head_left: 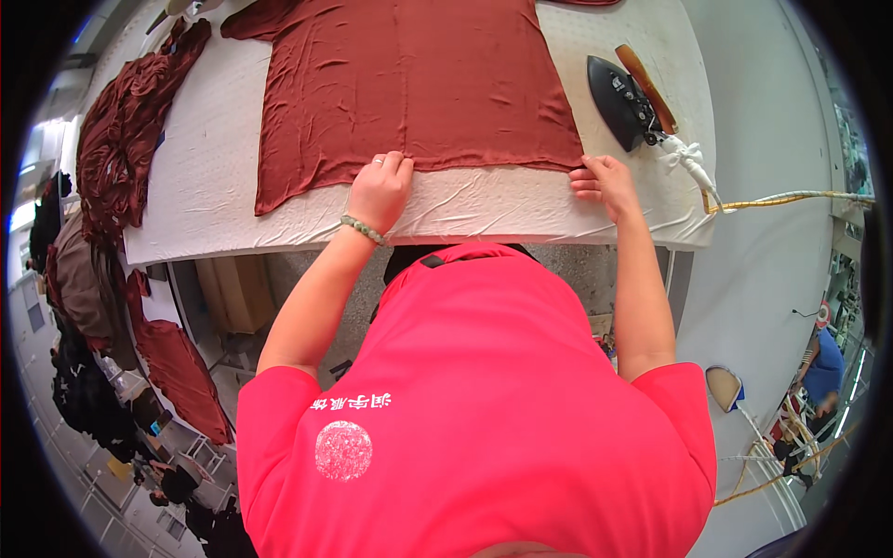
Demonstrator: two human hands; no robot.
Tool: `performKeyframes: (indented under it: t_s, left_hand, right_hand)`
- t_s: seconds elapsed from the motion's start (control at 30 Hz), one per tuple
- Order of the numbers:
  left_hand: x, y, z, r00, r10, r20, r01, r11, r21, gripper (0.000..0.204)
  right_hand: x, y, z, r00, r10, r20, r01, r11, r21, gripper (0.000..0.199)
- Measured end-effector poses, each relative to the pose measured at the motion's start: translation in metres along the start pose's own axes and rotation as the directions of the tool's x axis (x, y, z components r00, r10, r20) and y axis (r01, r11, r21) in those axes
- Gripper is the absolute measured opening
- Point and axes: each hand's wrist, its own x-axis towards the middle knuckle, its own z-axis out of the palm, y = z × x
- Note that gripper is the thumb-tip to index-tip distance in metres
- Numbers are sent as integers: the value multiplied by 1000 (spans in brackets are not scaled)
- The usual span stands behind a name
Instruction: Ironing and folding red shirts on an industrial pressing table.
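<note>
A dark red garment lies spread over the padded white ironing table, its lower hem toward me and a few wrinkles across it. My left hand pinches the hem near its middle. At the hem's right corner, my right hand has thumb and forefinger closed on the fabric, the other fingers curled. To the right of the cloth rests a black iron with a wooden handle, beyond my right hand and apart from it.
A white-wrapped hose and yellow cord run rightward from the iron. Crumpled dark red clothing hangs over the table's left end. More dark red cloth lies below at left. A cardboard box stands under the table.
</note>
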Motion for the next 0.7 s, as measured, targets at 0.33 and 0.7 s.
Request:
performKeyframes:
  t_s: [0.33, 0.7]
  left_hand:
    - [20, -6, 0, 949, -260, -177, 220, 951, -218, 8]
    - [10, -12, -5, 994, 96, -46, -97, 995, -18, 12]
  right_hand:
    - [22, 32, -9, 854, -518, -58, 401, 724, -561, 15]
    - [5, 28, -1, 851, -518, -88, 516, 855, -48, 9]
